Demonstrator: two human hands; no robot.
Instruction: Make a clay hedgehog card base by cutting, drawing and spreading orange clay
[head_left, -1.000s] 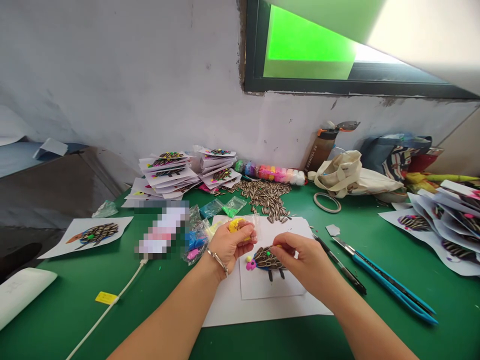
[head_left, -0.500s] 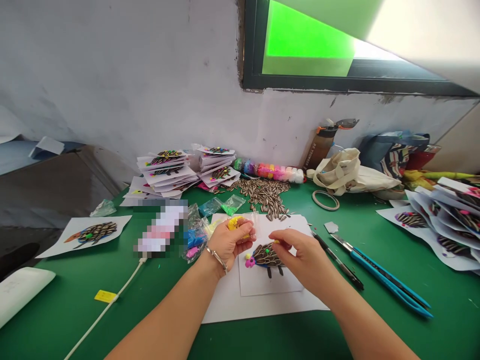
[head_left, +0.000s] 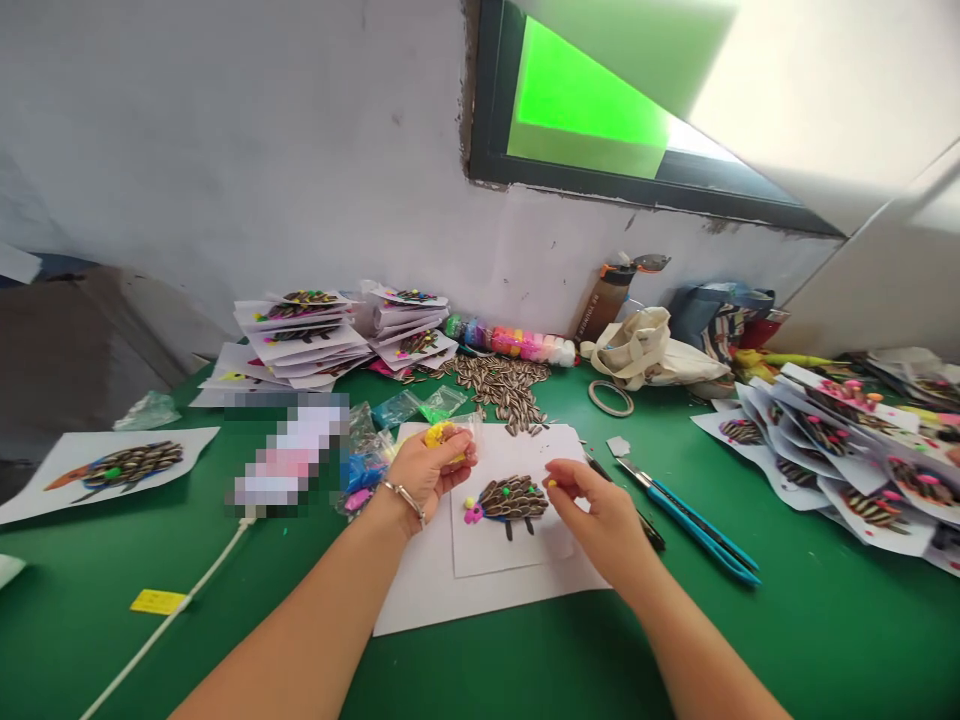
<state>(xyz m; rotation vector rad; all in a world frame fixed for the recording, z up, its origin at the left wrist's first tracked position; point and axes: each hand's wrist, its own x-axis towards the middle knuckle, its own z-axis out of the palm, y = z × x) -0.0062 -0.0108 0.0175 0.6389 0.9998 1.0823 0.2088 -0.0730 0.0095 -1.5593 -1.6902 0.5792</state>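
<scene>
Currently left hand (head_left: 424, 475) clamped on bagged yellow lump (head_left: 437, 435); right hand (head_left: 596, 510) pinches tiny yellow ball (head_left: 553, 484); white-paper, brown-seed animal picture (head_left: 516, 496) between hands.

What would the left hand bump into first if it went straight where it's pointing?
Probably the sunflower seeds, over past the white paper, though how high the left hand is, I can't tell.

We read one text: BE YOUNGER, lettered lengthwise on the brown bottle (head_left: 602, 302), at two o'clock from the middle of our view. At eight o'clock sits a yellow tag (head_left: 158, 601) on the white cable (head_left: 127, 664); any print there is too small for us.
</scene>
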